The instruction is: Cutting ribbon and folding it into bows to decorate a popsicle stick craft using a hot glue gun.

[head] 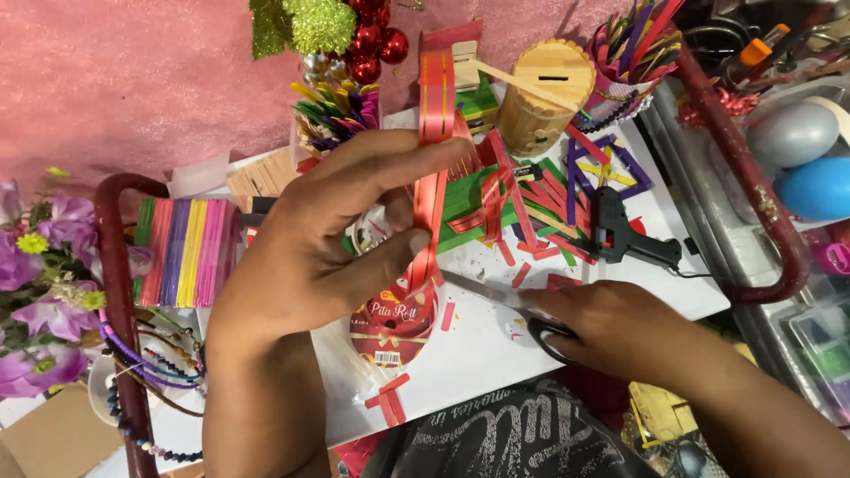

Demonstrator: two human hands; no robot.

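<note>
My left hand (341, 239) is raised over the white work board (478, 354), pinching a strip of red ribbon (434, 106) between thumb and fingers. The ribbon runs down to a red ribbon roll (394, 323) lying flat on the board just below the hand. My right hand (611, 323) rests low on the board at the right, fingers closed on the black handles of a pair of scissors (496, 292) whose blades point left toward the ribbon. Red and green craft sticks (531, 204) lie glued in a pile behind the ribbon.
A black glue gun (624, 235) lies right of the stick pile. A wooden stick-built cylinder (544, 93) and cups of coloured sticks (633, 53) stand at the back. Bundled coloured sticks (186, 252) lie at left beside purple flowers (40, 283). A red tray rim (753, 186) curves along the right.
</note>
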